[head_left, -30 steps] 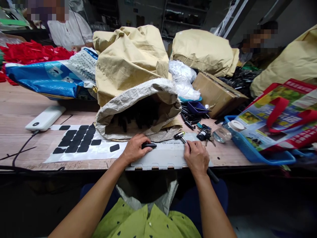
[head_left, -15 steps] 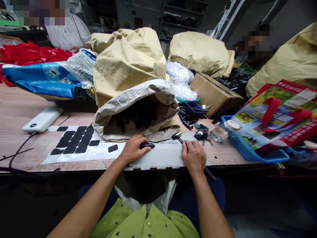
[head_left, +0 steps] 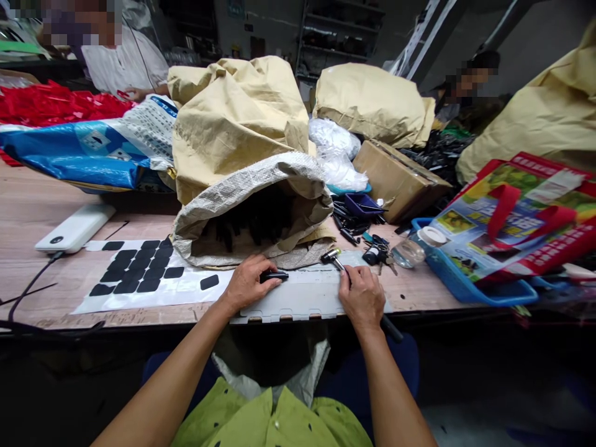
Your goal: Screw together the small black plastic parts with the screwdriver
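Observation:
Fingers of my left hand (head_left: 248, 282) are closed around a small black cylindrical piece (head_left: 274, 275), whose right end sticks out over a grey-white board (head_left: 302, 292). My right hand (head_left: 363, 295) grips a small hammer (head_left: 337, 260) by its handle; its head lies up and to the left, and the dark handle end shows below the palm. Just beyond both hands, an open woven sack (head_left: 261, 167) faces me, with dark pieces (head_left: 254, 217) inside that are too shadowed to tell apart. Left of my left hand lies a white sheet with black rounded pads (head_left: 135, 270).
A white power bank (head_left: 77, 228) with a cable sits at the left. To the right are keys (head_left: 382, 249), a clear jar (head_left: 412, 248), a blue basket (head_left: 465, 282) and a colourful bag (head_left: 516, 217). A cardboard box (head_left: 395, 177) stands behind. Two other people are across the table.
The whole view has shifted slightly, so things sit a little farther left. Both hands keep their hold, the left on the black piece, the right on the hammer.

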Demonstrator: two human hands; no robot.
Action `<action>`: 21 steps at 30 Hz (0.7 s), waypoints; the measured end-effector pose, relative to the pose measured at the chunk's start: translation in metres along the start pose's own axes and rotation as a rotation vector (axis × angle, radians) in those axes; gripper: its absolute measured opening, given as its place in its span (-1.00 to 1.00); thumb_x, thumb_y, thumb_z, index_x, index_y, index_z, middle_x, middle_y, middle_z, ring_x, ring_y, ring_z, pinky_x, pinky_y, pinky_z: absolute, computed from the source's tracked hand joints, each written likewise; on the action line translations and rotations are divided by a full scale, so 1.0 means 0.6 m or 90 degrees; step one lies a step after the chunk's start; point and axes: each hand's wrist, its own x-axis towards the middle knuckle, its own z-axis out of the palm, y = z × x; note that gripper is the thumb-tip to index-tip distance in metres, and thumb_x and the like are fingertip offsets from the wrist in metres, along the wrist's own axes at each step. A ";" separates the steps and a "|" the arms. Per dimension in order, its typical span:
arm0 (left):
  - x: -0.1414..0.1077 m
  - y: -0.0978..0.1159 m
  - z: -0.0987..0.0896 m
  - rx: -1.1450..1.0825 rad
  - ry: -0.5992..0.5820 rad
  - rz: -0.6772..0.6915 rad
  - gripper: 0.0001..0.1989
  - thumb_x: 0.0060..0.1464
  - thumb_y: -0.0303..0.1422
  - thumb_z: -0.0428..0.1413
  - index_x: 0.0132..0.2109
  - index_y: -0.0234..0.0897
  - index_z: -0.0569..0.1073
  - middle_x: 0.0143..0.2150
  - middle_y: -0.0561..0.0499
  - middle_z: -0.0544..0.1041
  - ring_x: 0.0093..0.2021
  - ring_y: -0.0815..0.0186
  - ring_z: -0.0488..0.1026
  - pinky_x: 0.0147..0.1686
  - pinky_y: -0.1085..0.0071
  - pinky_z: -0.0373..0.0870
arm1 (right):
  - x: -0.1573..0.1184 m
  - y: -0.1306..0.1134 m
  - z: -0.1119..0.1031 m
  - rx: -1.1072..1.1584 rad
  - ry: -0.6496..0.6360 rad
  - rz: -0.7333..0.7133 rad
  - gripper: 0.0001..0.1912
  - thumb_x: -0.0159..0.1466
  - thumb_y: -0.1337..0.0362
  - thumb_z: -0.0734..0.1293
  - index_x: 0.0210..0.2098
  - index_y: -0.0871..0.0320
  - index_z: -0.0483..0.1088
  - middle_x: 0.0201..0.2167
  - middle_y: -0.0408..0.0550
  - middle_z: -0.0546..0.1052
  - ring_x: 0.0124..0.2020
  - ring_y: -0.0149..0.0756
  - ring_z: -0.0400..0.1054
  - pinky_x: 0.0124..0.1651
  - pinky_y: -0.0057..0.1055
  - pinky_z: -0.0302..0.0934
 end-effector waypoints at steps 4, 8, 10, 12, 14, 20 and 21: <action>0.000 -0.001 0.000 -0.004 -0.008 -0.005 -0.86 0.15 -0.28 0.28 -0.17 -0.21 0.54 -0.23 0.00 0.54 -0.16 0.20 0.45 -0.14 0.32 0.34 | 0.004 -0.001 0.002 0.000 -0.003 0.005 -0.73 0.42 0.21 0.24 -0.05 0.09 0.55 -0.19 -0.01 0.49 -0.21 -0.22 0.23 -0.17 -0.31 0.01; 0.000 -0.003 0.001 -0.006 -0.013 -0.010 -0.85 0.16 -0.27 0.28 -0.17 -0.22 0.55 -0.24 -0.01 0.53 -0.17 0.20 0.44 -0.15 0.32 0.34 | 0.003 -0.007 -0.015 0.024 0.055 0.013 -0.71 0.39 0.21 0.26 -0.01 0.09 0.55 -0.15 0.02 0.50 -0.15 -0.16 0.28 -0.09 -0.26 0.07; 0.000 -0.004 0.002 -0.008 -0.013 -0.009 -0.85 0.16 -0.28 0.28 -0.17 -0.22 0.55 -0.24 -0.01 0.52 -0.18 0.21 0.44 -0.15 0.32 0.33 | -0.018 -0.007 -0.035 0.074 0.096 -0.004 -0.70 0.37 0.22 0.27 0.01 0.10 0.54 -0.11 0.05 0.51 -0.09 -0.11 0.32 0.00 -0.21 0.12; 0.000 -0.004 0.002 -0.012 -0.011 -0.006 -0.86 0.15 -0.29 0.28 -0.16 -0.22 0.55 -0.24 0.00 0.52 -0.18 0.21 0.44 -0.15 0.32 0.33 | -0.061 0.001 -0.055 0.160 0.057 -0.075 -0.75 0.36 0.27 0.25 -0.07 0.11 0.54 -0.16 0.06 0.51 -0.10 -0.13 0.36 0.03 -0.22 0.18; 0.000 -0.004 0.002 -0.013 -0.008 -0.005 -0.87 0.16 -0.29 0.27 -0.17 -0.22 0.54 -0.25 0.00 0.52 -0.18 0.21 0.44 -0.15 0.32 0.34 | -0.122 0.018 -0.066 0.224 -0.075 -0.160 -0.79 0.34 0.31 0.23 -0.20 0.08 0.52 -0.24 0.02 0.51 -0.19 -0.19 0.39 -0.06 -0.30 0.24; 0.001 -0.006 0.004 0.000 -0.004 -0.002 -0.87 0.16 -0.28 0.26 -0.18 -0.20 0.54 -0.26 -0.01 0.52 -0.18 0.20 0.45 -0.16 0.32 0.34 | -0.242 0.059 -0.017 -0.076 -0.412 -0.135 -0.86 0.12 0.47 0.33 -0.48 0.17 0.51 -0.38 0.10 0.56 -0.18 -0.02 0.45 -0.14 -0.21 0.23; 0.001 -0.006 0.005 0.000 -0.003 -0.002 -0.87 0.16 -0.27 0.26 -0.18 -0.20 0.54 -0.26 -0.01 0.52 -0.18 0.20 0.45 -0.15 0.32 0.34 | -0.239 0.051 -0.004 -0.094 -0.443 -0.136 -0.87 0.11 0.47 0.35 -0.47 0.19 0.54 -0.38 0.12 0.57 -0.18 0.00 0.46 -0.12 -0.18 0.24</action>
